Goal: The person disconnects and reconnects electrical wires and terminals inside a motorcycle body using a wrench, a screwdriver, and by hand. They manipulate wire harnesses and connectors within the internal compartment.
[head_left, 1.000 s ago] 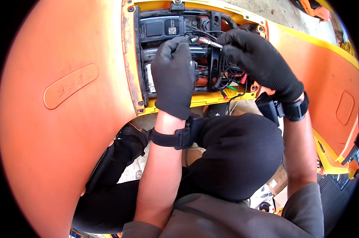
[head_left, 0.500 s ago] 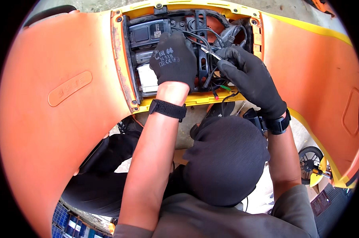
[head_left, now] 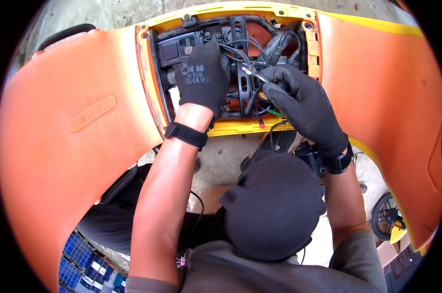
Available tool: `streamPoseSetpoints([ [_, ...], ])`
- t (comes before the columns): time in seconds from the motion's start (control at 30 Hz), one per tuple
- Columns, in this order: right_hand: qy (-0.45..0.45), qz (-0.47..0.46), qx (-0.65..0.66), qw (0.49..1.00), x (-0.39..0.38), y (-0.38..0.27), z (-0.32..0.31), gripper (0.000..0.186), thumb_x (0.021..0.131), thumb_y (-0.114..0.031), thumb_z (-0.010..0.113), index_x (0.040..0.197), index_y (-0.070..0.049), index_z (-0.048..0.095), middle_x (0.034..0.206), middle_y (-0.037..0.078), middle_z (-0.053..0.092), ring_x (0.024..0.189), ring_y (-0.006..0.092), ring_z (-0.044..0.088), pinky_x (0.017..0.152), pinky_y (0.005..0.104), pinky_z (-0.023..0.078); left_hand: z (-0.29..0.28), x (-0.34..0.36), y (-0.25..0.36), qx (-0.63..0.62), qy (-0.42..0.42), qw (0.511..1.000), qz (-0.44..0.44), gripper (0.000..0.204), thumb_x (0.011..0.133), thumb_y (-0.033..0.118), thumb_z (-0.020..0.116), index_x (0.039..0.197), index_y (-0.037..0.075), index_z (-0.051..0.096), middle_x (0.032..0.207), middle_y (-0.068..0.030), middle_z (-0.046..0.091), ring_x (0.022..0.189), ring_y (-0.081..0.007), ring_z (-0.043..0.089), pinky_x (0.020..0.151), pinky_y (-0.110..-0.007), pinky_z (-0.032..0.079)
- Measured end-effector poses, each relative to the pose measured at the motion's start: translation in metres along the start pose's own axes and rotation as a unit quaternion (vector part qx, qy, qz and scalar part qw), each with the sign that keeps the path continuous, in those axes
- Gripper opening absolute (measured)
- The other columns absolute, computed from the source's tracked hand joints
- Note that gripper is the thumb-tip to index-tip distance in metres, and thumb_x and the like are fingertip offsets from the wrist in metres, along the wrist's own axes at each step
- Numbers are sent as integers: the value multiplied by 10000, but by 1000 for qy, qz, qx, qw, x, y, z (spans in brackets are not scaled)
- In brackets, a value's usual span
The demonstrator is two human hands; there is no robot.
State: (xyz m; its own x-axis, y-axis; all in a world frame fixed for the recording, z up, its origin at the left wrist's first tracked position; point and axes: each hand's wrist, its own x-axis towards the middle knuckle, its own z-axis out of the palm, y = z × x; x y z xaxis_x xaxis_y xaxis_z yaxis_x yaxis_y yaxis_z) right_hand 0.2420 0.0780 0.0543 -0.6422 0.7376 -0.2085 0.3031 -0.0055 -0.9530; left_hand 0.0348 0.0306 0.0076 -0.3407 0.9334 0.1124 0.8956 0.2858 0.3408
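Note:
My left hand (head_left: 201, 75), in a black work glove, reaches into the open bay of an orange and yellow vehicle body. Its fingers are curled downward, with their tips hidden; black cables (head_left: 233, 45) run beside them. My right hand (head_left: 301, 100), gloved likewise, is closed on a small silver hand tool (head_left: 248, 70). The tool's bright head points up and left, close to the cables and a slotted black metal bracket (head_left: 240, 36); its exact kind is unclear. Under my right hand hang loose leads, one with a red tip (head_left: 261, 123), another with a green connector (head_left: 274, 112).
A dark rectangular unit (head_left: 177, 48) sits in the bay's left part; a white box (head_left: 174, 99) is mostly covered by my left hand. Wide orange panels (head_left: 91, 146) flank both sides. A yellow strip (head_left: 235, 128) edges the near side. A small wheel (head_left: 388, 215) stands lower right.
My left hand has shifted left, covering more of the white box. The silver tool remains in my right hand, its head now tilted further up. The whole view has shifted slightly.

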Motion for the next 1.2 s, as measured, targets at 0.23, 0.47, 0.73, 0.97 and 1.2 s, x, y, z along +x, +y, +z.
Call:
streamPoseSetpoints([
  [0.23, -46, 45, -28, 998, 0, -7, -6, 295, 974, -142, 617, 1222, 17, 628, 962, 33, 644, 843, 79, 549, 772, 251, 475, 1, -6, -3, -34, 0, 999, -1, 196, 855, 208, 703, 906, 47, 604, 893, -162, 638, 841, -381, 654, 703, -480, 528],
  [0.47, 10, 26, 63, 998, -3, -5, -4, 330, 977, -125, 592, 1261, 41, 620, 1017, 62, 665, 909, 92, 590, 819, 260, 499, -43, -28, -5, -487, -14, 851, -195, 169, 951, 209, 663, 945, 40, 670, 732, -9, 589, 648, -110, 556, 611, -261, 450],
  [0.73, 54, 30, 103, 993, 0, -9, 0, 304, 959, -147, 658, 1203, 29, 619, 999, 132, 706, 921, 136, 644, 822, 311, 512, -64, -37, -39, -879, -51, 416, -227, 330, 1022, 71, 459, 1307, -85, 516, 1313, -259, 580, 1160, -317, 642, 974, -402, 560],
  [0.97, 124, -94, -185, 970, 27, -12, 12, 335, 918, -102, 693, 1221, 17, 614, 928, 112, 669, 854, 157, 637, 786, 294, 516, -53, -25, -67, -891, -149, 380, -199, 328, 1017, 115, 497, 1293, -55, 546, 1179, -161, 588, 958, -208, 550, 788, -315, 496],
  [1.2, 117, -80, -408, 902, 59, -5, 41, 571, 775, -154, 813, 1289, -138, 563, 1230, 189, 525, 1009, 416, 639, 799, 472, 550, -61, -12, -47, -199, -29, 973, -111, 422, 905, 121, 695, 1297, 27, 570, 1015, -116, 623, 776, -223, 629, 680, -331, 520],
])
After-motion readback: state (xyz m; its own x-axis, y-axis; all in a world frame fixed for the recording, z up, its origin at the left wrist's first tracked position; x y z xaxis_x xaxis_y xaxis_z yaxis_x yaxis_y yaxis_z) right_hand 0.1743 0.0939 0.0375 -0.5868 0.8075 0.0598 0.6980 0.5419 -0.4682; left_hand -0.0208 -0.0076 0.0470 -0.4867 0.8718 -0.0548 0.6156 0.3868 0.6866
